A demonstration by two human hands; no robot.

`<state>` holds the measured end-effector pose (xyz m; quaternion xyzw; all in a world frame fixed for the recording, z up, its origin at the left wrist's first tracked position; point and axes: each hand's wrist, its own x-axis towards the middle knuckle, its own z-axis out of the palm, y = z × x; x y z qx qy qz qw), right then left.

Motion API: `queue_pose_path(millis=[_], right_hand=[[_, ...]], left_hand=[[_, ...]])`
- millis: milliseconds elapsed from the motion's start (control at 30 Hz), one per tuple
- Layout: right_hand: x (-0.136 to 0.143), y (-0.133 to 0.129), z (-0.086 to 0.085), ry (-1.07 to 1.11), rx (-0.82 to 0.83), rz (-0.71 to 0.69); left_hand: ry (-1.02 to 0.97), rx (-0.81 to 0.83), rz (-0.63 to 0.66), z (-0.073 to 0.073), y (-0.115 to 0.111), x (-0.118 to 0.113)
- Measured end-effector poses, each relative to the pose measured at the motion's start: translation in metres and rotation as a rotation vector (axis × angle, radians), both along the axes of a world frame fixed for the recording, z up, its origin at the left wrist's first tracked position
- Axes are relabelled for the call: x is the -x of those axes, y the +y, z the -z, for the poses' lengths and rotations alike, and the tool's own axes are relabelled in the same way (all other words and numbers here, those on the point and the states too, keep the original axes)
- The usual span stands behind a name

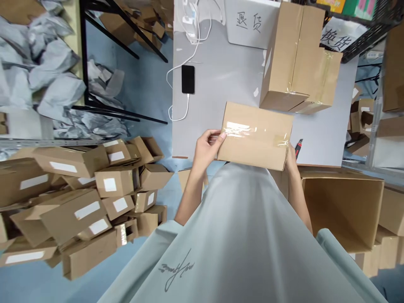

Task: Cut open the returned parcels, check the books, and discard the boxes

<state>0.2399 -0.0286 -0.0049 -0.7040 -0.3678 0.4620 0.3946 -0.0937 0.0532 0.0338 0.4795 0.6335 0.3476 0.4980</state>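
Note:
A taped cardboard box (pixel 257 143) is held between my two hands at the near edge of the table. My left hand (pixel 210 145) grips its left end, thumb on top and fingers curled around the side. At the right end, my right hand (pixel 291 159) holds the box's edge, with most of its fingers hidden. Clear shiny tape shows on the box's upper face and right end. Just right of my right hand lies a red and black utility knife (pixel 298 148) on the grey table (pixel 217 84).
Taped cardboard boxes (pixel 293 54) stand at the table's back right, beside a white lidded container (pixel 249 23). A phone (pixel 188 79) with a white cable lies left. Used boxes (pixel 75 206) pile up on the left floor. A large open carton (pixel 342 210) stands at right.

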Motion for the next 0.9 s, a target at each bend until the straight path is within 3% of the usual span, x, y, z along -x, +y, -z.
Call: queue_pose_path(millis=[167,300,433,567,633,733,900], right_hand=[[0.006,0.0,-0.047,-0.005,-0.112,0.055],[-0.005,-0.002,-0.061,-0.033,-0.094,0.085],[-0.033,-0.015,-0.06,-0.141,-0.093,0.133],[-0.067,-0.031,-0.054,-0.312,-0.068,0.287],[-0.085,-0.036,-0.05,-0.414,-0.082,0.351],[-0.11,-0.039,-0.043,-0.559,-0.106,0.39],[-0.138,-0.041,-0.034,-0.641,-0.07,0.34]], left_hand=[[-0.052,-0.009,-0.01,0.003,-0.006,-0.001],[-0.139,-0.019,0.004,0.014,-0.01,-0.004],[-0.17,0.059,-0.023,0.053,-0.002,-0.009],[-0.152,0.393,-0.101,0.102,0.012,-0.024],[-0.167,0.5,-0.094,0.12,0.014,-0.037],[-0.25,0.562,-0.025,0.131,0.012,-0.058],[-0.394,0.535,0.028,0.124,0.004,-0.065]])
